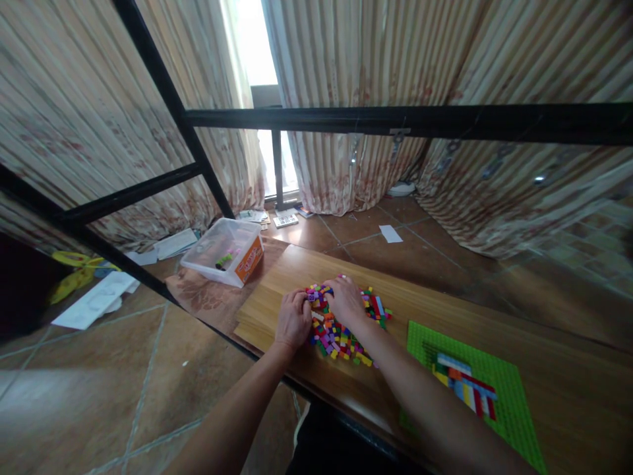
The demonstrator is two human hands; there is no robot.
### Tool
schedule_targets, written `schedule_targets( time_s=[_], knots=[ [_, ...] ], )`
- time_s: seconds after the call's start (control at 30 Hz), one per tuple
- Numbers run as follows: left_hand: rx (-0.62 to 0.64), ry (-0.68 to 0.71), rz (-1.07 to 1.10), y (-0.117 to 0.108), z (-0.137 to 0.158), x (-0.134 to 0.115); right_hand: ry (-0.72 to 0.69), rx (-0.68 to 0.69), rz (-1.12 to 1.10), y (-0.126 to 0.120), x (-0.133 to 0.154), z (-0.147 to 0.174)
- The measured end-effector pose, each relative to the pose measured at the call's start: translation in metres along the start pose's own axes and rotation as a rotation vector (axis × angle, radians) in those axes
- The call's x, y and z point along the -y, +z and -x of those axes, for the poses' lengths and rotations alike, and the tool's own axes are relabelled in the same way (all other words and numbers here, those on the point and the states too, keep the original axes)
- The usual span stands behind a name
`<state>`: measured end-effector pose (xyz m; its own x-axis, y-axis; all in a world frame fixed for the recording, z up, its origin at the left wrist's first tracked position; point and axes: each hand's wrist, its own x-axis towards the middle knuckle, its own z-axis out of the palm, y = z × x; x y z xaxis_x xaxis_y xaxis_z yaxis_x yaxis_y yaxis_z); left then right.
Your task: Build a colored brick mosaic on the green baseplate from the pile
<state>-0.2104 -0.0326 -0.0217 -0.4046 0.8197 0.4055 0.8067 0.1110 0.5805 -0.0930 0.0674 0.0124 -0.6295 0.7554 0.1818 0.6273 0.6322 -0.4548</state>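
Observation:
A loose pile of small toy building bricks (341, 336) in many colours lies on the wooden board. At its left edge is my left hand (295, 316), fingers curled together, with a purple brick (311, 297) right at the fingertips. My right hand (345, 300) reaches over the upper part of the heap, its fingers bent down among the bricks. What either hand pinches is too small or hidden to make out. To the right lies a green studded baseplate (519, 415), bearing a cluster of joined bricks (462, 382) in light blue, red, yellow and orange.
A clear plastic box (217, 254) with an orange label and a few pieces inside stands left of the wooden tabletop (277, 277). Black metal rails (316, 119) cross behind it. Papers (96, 300) lie on the tiled floor; patterned curtains (370, 66) hang behind.

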Motion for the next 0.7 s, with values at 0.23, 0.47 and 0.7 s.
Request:
schedule_targets(
  time_s=[0.23, 0.47, 0.7],
  knots=[
    [0.003, -0.007, 0.015, -0.001, 0.0, 0.0, 0.019, -0.094, -0.124, -0.017, 0.004, 0.02],
    [0.004, -0.002, 0.008, 0.0, -0.001, 0.003, 0.448, -0.237, -1.148, -0.03, -0.005, 0.085],
    [0.004, 0.007, -0.007, 0.001, -0.002, 0.003, 0.747, -0.221, -1.646, -0.041, -0.015, 0.13]
  ],
)
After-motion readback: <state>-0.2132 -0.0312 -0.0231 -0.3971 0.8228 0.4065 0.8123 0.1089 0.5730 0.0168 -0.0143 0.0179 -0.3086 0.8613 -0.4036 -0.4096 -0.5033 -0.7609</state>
